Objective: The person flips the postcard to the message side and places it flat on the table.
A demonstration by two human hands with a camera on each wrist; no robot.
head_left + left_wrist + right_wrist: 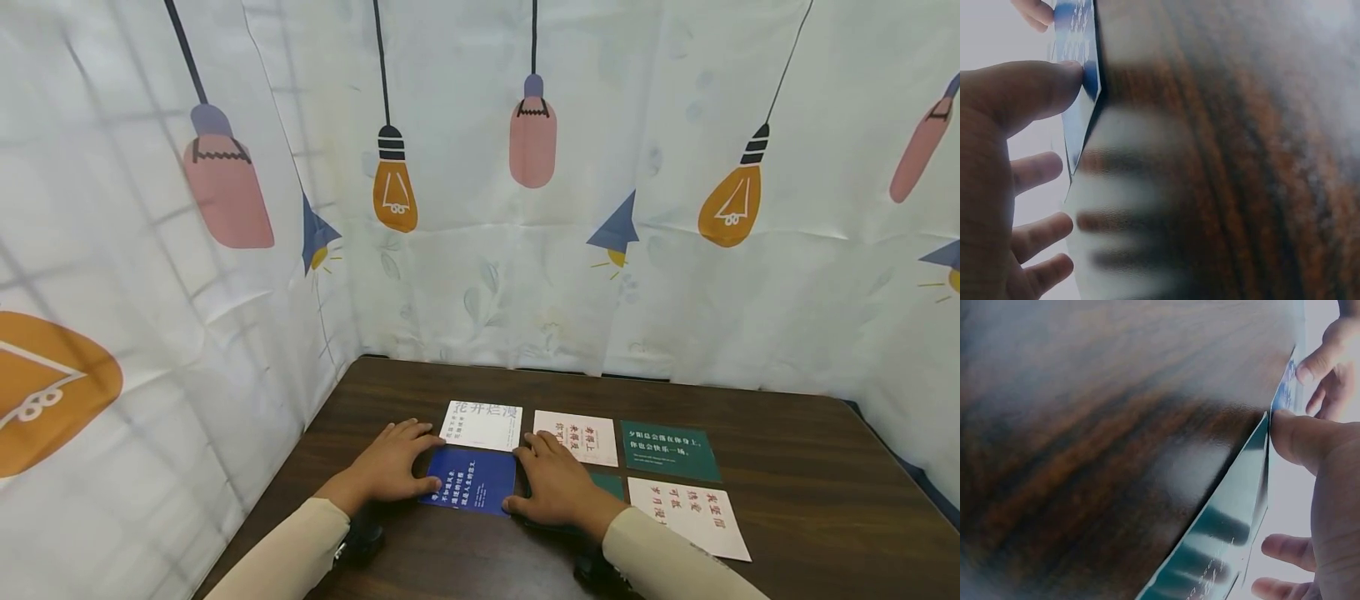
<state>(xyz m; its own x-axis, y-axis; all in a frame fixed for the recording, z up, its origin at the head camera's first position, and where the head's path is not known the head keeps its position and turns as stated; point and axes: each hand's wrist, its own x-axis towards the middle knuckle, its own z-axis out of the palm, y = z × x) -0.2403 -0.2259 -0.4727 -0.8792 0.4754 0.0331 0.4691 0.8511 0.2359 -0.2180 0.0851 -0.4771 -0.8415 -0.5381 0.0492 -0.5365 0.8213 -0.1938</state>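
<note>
A blue card (480, 481) with white writing lies on the dark table between the two hands. My left hand (392, 463) rests at its left side, the thumb (1060, 87) touching the card and the fingers spread. My right hand (558, 477) is at the card's right side, its thumb (1297, 434) on the lower right corner. Its fingers reach toward the gap between a white card (482, 427) and a pinkish card (588, 437) behind. Under the right hand lies a green card (1229, 506), partly hidden in the head view.
To the right are another green card (670, 451) and a pale card with red writing (690, 515), in rough rows. The brown wooden table (810, 475) meets white patterned curtains (465, 283) at the back and left.
</note>
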